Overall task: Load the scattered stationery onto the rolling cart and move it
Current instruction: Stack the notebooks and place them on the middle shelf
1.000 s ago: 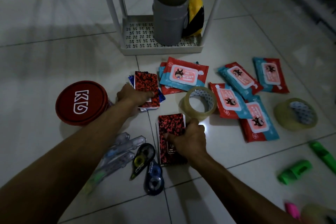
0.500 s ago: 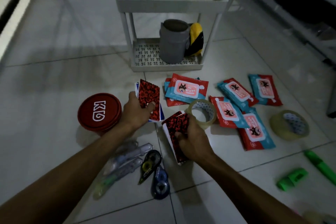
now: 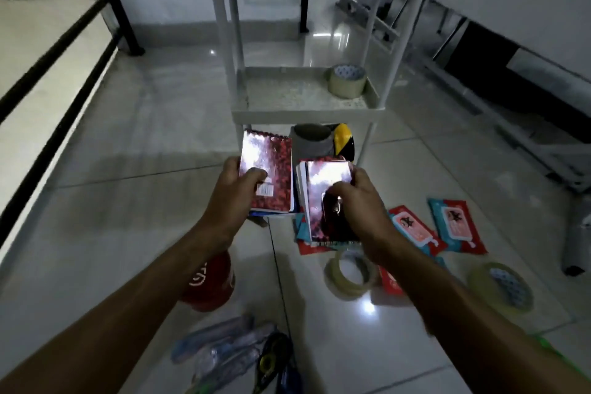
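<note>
Both hands are holding small spiral notebooks up off the floor, just near of the white rolling cart [image 3: 307,112]. The left hand [image 3: 238,189] is gripping a red-patterned notebook stack [image 3: 271,169], thumb pressing on the cover and fingers curled underneath. The right hand [image 3: 355,198] is clamping a second notebook stack [image 3: 323,198], its fingers curled over the top cover.

On the cart's middle shelf a roll of clear tape [image 3: 348,80] is sitting at the far right corner. On the bottom shelf, partly hidden behind the notebooks, a grey cup [image 3: 311,142] and a yellow-and-black object [image 3: 343,141] are standing.

On the floor below the arms, a red round tin [image 3: 212,285] is lying on the left, with correction tapes and pens [image 3: 236,352] nearer. Two more tape rolls [image 3: 350,275] [image 3: 502,288] are lying to the right, among wet-wipe packets [image 3: 454,224] scattered between the right arm and the cart.
</note>
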